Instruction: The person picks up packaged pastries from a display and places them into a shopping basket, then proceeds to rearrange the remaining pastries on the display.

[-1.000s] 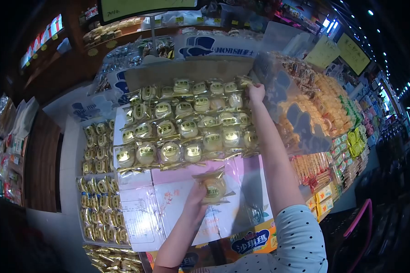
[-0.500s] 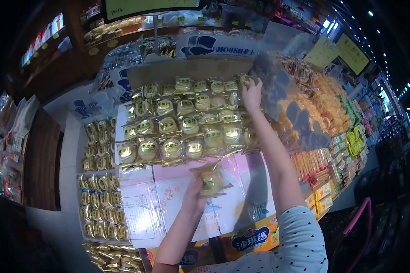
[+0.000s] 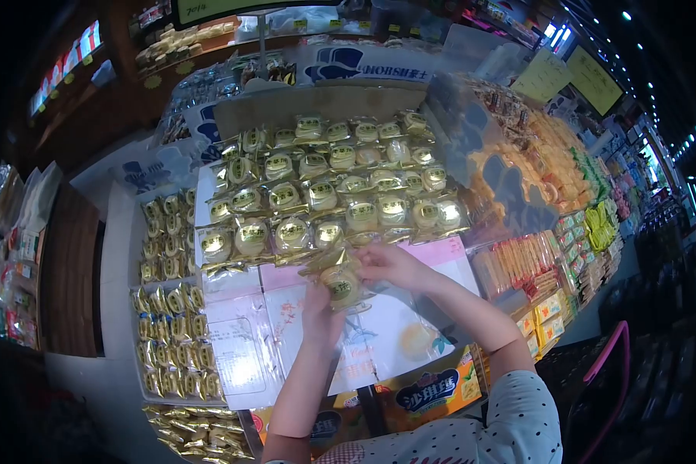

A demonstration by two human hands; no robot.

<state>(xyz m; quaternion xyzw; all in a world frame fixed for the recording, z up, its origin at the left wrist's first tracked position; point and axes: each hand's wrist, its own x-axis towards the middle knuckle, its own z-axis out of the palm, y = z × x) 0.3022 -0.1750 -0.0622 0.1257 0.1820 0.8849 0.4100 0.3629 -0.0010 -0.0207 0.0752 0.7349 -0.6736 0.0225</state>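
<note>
- Gold-wrapped cake [image 3: 342, 286] sat between the hands, the left hand [image 3: 321, 313] clamped on its near left side.
- Rows of similar cakes [image 3: 322, 196] lay on the far side of the white cardboard [image 3: 243, 336], beyond both hands.
- Right hand [image 3: 394, 267] was just right of the held one, fingers bent; whether they gripped its wrapper, I couldn't tell.

Wrapped round pastry [image 3: 342, 286]: pale, packed in clear film with gold, crinkled ends and dark characters; printed face toward camera; held raised in left hand [image 3: 319, 311], slightly tilted.
</note>
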